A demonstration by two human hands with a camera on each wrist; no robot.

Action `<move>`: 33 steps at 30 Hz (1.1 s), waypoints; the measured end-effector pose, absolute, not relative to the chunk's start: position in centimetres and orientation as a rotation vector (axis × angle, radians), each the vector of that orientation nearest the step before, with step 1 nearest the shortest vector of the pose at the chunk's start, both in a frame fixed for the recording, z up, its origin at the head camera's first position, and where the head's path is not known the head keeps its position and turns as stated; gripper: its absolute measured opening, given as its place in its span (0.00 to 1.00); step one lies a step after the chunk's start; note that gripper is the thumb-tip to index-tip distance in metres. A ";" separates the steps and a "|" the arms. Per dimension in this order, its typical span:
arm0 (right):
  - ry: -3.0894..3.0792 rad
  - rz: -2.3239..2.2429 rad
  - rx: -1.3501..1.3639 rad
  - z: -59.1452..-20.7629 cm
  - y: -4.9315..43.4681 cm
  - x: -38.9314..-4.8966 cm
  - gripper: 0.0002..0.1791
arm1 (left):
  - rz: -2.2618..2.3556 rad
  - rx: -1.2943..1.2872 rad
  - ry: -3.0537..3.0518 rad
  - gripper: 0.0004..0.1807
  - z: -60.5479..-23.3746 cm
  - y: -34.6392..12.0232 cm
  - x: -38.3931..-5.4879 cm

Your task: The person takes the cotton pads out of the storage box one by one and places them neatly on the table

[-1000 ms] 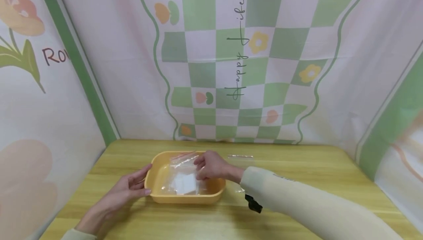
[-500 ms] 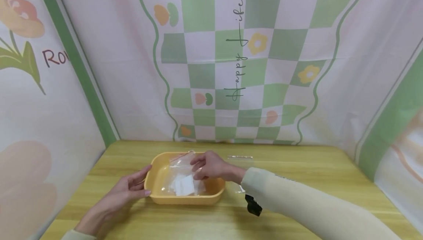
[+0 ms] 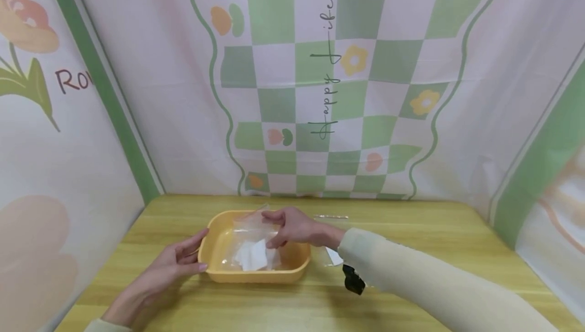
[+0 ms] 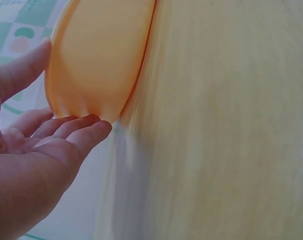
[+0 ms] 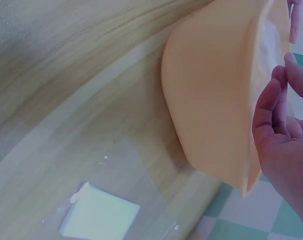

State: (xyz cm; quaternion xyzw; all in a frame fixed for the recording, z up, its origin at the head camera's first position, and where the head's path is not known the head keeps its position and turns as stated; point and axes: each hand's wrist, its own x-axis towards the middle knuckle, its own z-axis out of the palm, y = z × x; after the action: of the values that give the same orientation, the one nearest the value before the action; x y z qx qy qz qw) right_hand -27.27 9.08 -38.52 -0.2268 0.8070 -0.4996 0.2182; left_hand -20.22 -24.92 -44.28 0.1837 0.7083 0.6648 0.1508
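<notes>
A yellow plastic basin (image 3: 215,266) stands on the table. My left hand (image 3: 169,266) holds its left end, the thumb at one side and the fingertips against the outer wall in the left wrist view. Inside the basin lie clear zip bags (image 3: 244,230) with white square pieces (image 3: 254,256) showing through; how many bags cannot be told. My right hand (image 3: 292,228) reaches over the basin's right side. In the right wrist view its thumb and index fingertips meet at the basin's opening and pinch a zip bag's edge, partly hidden by the fingers.
Another clear bag with a white square (image 5: 101,212) lies on the wooden table (image 3: 411,251), right of the basin and partly under my right forearm. A patterned curtain (image 3: 315,93) hangs behind the table. A black device (image 3: 353,278) sits at my right wrist.
My right index finger has straightened toward the top of the zip bag, and the bag's upper edge has shifted a little. The left hand and the basin stay almost in place.
</notes>
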 end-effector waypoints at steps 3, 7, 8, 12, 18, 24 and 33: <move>2.209 -1.384 -0.648 -37.9 9.5 -27.4 0.45 | 1.909 0.529 2.034 0.50 -44.3 -25.0 -20.3; 2.193 -1.395 -0.663 -36.6 10.3 -27.5 0.39 | 1.915 0.534 2.019 0.50 -44.4 -25.0 -20.3; 2.198 -1.395 -0.675 -36.3 10.6 -27.5 0.36 | 1.917 0.534 2.017 0.50 -44.4 -25.0 -20.3; 2.217 -1.402 -0.706 -34.8 11.9 -27.3 0.41 | 1.917 0.535 2.013 0.50 -44.4 -24.9 -20.3; 2.216 -1.448 -0.717 -32.5 15.4 -26.6 0.49 | 1.916 0.533 2.016 0.49 -44.3 -24.9 -20.3; 2.204 -1.506 -0.674 -31.8 20.8 -26.2 0.51 | 1.909 0.531 2.029 0.49 -44.4 -24.9 -20.3; 2.151 -1.556 -0.555 -35.4 29.6 -25.5 0.50 | 1.908 0.533 2.025 0.49 -44.3 -24.9 -20.2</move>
State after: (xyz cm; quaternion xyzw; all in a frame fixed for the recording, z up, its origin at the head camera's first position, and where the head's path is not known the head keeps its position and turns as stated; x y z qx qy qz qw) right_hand -25.48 29.58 -35.36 -0.2001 0.7750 -0.5604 0.2130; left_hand -20.21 -24.86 -44.30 0.1860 0.7064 0.6655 0.1536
